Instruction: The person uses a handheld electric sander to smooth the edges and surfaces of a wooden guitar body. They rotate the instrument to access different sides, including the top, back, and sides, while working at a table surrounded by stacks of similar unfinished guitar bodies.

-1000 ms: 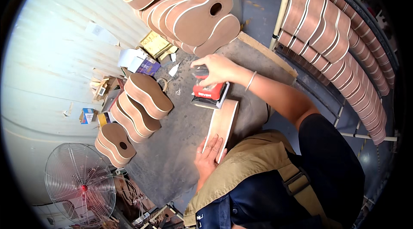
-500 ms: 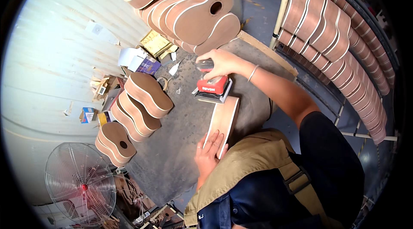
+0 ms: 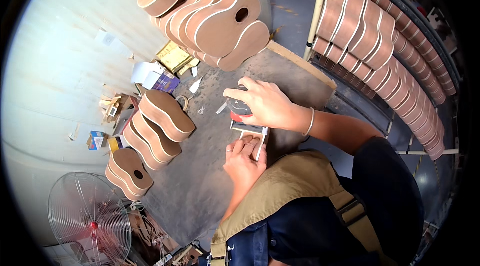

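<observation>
My right hand (image 3: 270, 103) grips a red and black power sander (image 3: 239, 116) from above, fingers curled over its top. The sander's pad lies over the upper part of a pale wooden piece with white edging (image 3: 258, 150), which looks like an instrument body on its side and is largely hidden. Just below the sander, my left hand (image 3: 244, 165) holds that piece, its fingertips on the upper face. Both are on the dark grey worktop (image 3: 185, 186).
Stacked guitar-shaped bodies stand at back left (image 3: 210, 26) and left (image 3: 160, 116). Small boxes and scraps (image 3: 165, 81) lie along the wall. A rack of bodies (image 3: 365, 46) runs along the right. A wire fan (image 3: 90, 216) is at lower left.
My right hand and the sander have come toward me, now covering much of the piece. My left hand sits higher in the picture, closer to the sander. The view has shifted slightly.
</observation>
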Demonstrator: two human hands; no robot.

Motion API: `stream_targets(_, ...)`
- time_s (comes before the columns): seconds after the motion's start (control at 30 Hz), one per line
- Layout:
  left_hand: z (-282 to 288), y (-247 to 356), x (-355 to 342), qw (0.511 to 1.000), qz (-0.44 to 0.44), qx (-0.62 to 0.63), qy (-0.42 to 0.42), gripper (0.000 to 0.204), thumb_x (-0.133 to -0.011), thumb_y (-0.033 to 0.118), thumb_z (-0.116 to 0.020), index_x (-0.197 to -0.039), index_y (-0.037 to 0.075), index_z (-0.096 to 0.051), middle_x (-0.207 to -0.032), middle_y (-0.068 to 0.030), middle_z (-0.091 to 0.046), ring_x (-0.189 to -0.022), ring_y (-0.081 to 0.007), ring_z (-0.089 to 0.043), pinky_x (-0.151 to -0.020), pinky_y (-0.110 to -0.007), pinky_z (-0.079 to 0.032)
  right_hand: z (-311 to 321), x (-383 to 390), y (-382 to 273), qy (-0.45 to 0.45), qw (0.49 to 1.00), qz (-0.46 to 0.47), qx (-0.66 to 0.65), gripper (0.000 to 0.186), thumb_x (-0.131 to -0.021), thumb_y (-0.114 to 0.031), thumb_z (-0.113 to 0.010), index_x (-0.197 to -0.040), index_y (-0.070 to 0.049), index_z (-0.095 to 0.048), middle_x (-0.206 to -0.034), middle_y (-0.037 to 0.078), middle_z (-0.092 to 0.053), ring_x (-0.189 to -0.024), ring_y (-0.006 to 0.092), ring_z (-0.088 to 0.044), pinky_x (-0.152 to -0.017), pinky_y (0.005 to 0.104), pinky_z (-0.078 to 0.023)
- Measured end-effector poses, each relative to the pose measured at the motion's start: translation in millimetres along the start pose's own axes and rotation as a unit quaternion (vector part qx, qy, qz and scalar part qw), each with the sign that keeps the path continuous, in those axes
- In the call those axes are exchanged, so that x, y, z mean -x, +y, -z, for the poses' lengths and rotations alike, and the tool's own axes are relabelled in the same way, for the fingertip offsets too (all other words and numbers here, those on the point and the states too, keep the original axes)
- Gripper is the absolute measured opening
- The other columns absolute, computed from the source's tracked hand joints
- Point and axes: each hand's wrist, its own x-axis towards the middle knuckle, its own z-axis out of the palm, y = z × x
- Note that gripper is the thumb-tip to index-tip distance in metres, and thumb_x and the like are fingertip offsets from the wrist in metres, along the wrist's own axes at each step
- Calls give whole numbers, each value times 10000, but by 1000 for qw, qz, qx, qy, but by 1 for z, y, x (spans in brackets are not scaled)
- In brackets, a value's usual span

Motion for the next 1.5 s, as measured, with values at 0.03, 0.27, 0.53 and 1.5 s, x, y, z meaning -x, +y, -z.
stream_targets(0.03, 0, -1, 0, 1000, -3, -4, 3, 239, -856, 205, -857, -1084, 134, -880, -1141, -27, -817, -1101, -335, -728, -931, -444, -618, 0, 1, 2, 13, 1000, 5, 13, 659, -862, -349, -919, -1450, -175, -677, -1263, 202, -637, -978, 426, -746, -853, 508, -621)
stream_targets(0.27, -4, -2, -5, 999, -43, -18, 4, 219, -891, 236, -858, -1089, 147, -884, -1133, -20, -825, -1078, -344, -738, -922, -445, -617, -5, -4, 10, 32, 999, -4, 17, 582, -899, -361, -898, -1408, -163, -696, -1204, 189, -638, -940, 417, -744, -795, 502, -622)
stream_targets(0.53, -9, -6, -7, 1000, -22, -1, 11, 201, -857, 280, -856, -1010, 154, -887, -1118, 0, -834, -1083, -319, -730, -957, -440, -603, 1, -4, 11, 26, 999, -8, 35, 623, -860, -301, -916, -1426, -176, -687, -1210, 183, -633, -916, 418, -746, -783, 512, -623)
stream_targets(1.5, 1, -22, 24, 998, -61, -6, 30, 234, -839, 193, -904, -1072, 186, -887, -1103, -7, -828, -1081, -342, -744, -1018, -444, -601, 3, -19, 33, -73, 996, -38, -38, 642, -791, -417, -913, -1376, -239, -717, -1183, 167, -706, -990, 395, -771, -873, 490, -635)
